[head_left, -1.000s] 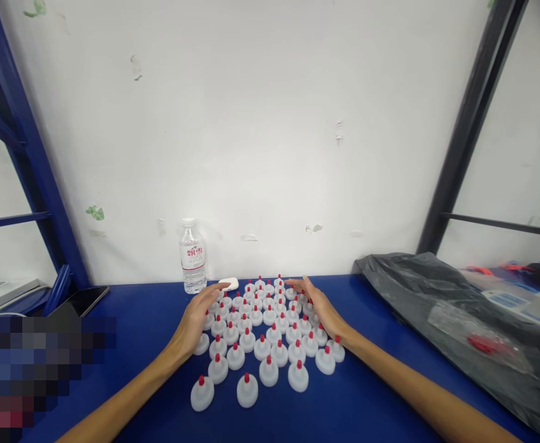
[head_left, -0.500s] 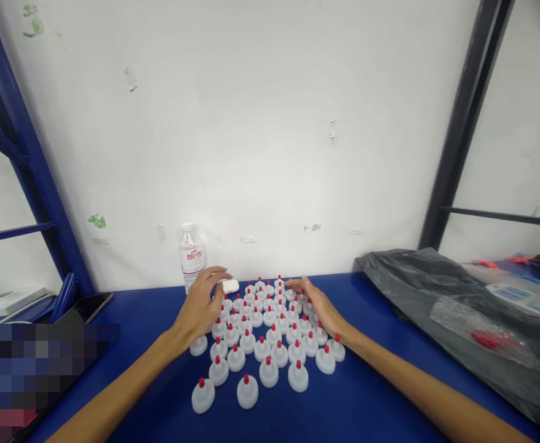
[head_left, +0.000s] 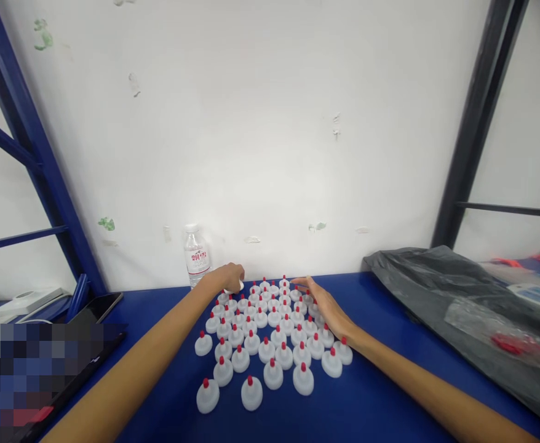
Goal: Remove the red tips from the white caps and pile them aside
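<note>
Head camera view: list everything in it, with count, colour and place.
caps: several dozen, white with red tips, upright in a cluster mid-table
white case: one, white, behind the cluster, under the left fingers
water bottle: one, clear with red label, by the wall
phone: one, black, table's left
black bag: one, black, table's right
clear bag: one, clear with red bits inside, on the black bag
table: one, blue
left hand: curled over the white case
right hand: open, against the cluster's right edge
</note>
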Tool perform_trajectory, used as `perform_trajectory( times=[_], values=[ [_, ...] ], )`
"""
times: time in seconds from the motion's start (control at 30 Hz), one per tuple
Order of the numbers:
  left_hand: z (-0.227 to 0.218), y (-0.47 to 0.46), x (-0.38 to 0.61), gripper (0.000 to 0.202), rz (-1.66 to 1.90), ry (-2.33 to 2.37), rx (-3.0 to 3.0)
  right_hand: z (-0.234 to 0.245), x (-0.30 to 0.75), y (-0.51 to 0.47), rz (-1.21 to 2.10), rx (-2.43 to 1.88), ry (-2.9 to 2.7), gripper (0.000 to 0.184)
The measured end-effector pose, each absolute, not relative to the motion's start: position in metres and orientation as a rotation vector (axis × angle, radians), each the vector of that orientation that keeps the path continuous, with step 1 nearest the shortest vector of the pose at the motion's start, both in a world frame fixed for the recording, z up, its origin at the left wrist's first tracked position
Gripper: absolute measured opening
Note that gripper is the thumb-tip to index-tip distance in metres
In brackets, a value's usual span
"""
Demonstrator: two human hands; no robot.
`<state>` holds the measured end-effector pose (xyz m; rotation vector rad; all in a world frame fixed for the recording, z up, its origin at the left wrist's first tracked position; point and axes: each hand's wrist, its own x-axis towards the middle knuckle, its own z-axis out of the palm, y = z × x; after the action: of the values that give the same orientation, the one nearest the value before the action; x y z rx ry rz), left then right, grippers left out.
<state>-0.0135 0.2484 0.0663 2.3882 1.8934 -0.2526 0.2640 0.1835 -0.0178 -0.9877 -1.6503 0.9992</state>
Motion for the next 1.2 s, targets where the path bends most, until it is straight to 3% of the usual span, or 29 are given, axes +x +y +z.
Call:
perform_trajectory(
  times=[0.2,0.37,0.53,0.63,0.83,1.0,1.2],
  values=[
    [0.074,0.235,-0.009,0.033,-0.065,1.922,2.478,-0.022,0.265,0.189,0.959,-0.982,-1.661,0.06],
    [0.118,0.189,-0.019,0.042,0.333,1.947,2.61,-0.023,0.265,0.19,0.953,-0.985,-1.665,0.061],
    [0.149,0.146,-0.08,0.054,0.603,2.439,2.46,-0.022,0.264,0.189,0.933,-0.956,-1.664,0.062],
    [0.131,0.14,-0.123,0.052,0.252,2.679,2.204,-0.021,0.263,0.188,0.92,-0.961,-1.661,0.062],
    [0.057,0.156,-0.152,0.051,0.181,2.65,2.128,-0.02,0.264,0.188,0.949,-0.994,-1.649,0.065],
    [0.024,0.166,-0.148,0.048,0.261,2.568,2.172,-0.018,0.264,0.186,0.947,-1.036,-1.687,0.066],
    [0.031,0.149,-0.133,0.05,0.693,2.467,2.297,-0.012,0.264,0.181,0.928,-1.04,-1.729,0.069]
  ],
)
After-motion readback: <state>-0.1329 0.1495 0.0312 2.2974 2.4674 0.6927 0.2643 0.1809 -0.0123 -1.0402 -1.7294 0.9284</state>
